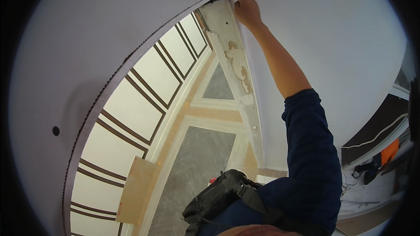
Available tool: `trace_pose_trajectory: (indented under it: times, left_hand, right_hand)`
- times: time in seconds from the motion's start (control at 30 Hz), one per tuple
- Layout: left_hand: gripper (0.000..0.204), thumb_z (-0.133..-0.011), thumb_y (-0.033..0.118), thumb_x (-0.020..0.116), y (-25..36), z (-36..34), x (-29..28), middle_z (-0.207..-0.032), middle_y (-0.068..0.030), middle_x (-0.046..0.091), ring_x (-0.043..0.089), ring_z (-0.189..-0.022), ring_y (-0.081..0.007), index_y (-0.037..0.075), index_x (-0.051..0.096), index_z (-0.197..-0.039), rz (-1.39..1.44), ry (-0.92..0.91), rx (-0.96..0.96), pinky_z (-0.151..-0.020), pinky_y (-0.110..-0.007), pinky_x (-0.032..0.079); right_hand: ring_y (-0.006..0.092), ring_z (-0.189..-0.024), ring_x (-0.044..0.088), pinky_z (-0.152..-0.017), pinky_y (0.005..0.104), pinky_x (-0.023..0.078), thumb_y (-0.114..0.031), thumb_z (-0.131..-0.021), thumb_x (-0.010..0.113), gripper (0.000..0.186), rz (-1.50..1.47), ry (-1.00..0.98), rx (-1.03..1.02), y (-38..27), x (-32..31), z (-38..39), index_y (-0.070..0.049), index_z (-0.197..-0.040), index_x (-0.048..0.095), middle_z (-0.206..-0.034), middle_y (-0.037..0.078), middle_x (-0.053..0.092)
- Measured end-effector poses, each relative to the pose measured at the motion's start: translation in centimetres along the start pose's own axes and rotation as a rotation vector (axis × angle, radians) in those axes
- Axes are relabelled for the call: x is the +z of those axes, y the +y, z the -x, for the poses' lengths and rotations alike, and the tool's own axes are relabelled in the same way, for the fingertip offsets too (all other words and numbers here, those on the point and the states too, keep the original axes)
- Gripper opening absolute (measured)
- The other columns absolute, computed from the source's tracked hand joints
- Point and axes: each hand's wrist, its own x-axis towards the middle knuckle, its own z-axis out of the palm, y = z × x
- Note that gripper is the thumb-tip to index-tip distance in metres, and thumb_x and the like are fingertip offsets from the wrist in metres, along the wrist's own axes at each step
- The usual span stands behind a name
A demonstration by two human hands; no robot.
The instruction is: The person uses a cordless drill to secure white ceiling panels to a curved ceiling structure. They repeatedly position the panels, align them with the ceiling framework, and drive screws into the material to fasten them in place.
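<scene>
My right hand (245, 8) is raised high at the top of the view, with the bare forearm and a dark blue sleeve behind it. Its stretched fingers touch the corner where the rough-cut edge of a white board (127, 61) meets a white wall (315, 39). The thumb stands a little apart from the fingers, and no tool shows in the hand. Just beneath it is a dark gap, at the top of a strip of patchy, bare plaster (236, 57). My left hand is out of view.
Cream panels with dark brown bands (124, 100) line the far side. A tan board (136, 188) leans there. Grey floor tiles (197, 148) have pale borders. A black bag (223, 194) hangs at my body. Cables and an orange item (389, 150) lie right. The white board has a dark round hole (55, 130).
</scene>
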Motion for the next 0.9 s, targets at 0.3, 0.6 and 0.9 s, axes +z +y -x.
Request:
trace_pose_trajectory:
  times: [0.3,0.6,0.9]
  left_hand:
    - [0.050,-0.085,0.043,0.066,0.8,4.7,-3.2,-0.100,-0.0156,0.065,0.064,-0.092,-0.0279,-0.002,0.058,-0.104,-0.056,0.022,-0.011,-0.086,-0.044,0.052]
    - [0.054,-0.083,0.046,0.066,-1.1,5.9,-5.2,-0.103,-0.0164,0.065,0.062,-0.097,-0.0299,-0.002,0.058,-0.107,-0.037,0.157,-0.019,-0.088,-0.048,0.050]
    - [0.049,-0.083,0.044,0.064,-1.4,7.4,-0.2,-0.105,-0.0178,0.065,0.062,-0.102,-0.0353,0.003,0.057,-0.108,0.019,0.229,0.077,-0.093,-0.050,0.049]
  right_hand:
    - [0.0130,-0.073,0.060,-0.066,0.0258,0.049,0.000,-0.089,0.046,0.028,-0.459,0.364,0.198,-3.1,-8.1,13.1,-0.002,-0.108,0.067,-0.086,0.007,0.068]
    - [0.0190,-0.075,0.066,-0.072,0.0314,0.051,-0.024,-0.089,0.060,0.024,-0.139,-0.921,1.501,-9.2,-12.1,63.5,-0.003,-0.096,0.070,-0.082,0.012,0.070]
    - [0.0350,-0.094,0.067,-0.085,0.0434,0.051,-0.015,-0.085,0.060,0.022,-0.286,-1.644,0.732,-13.0,-6.1,80.9,-0.007,-0.102,0.072,-0.100,0.017,0.070]
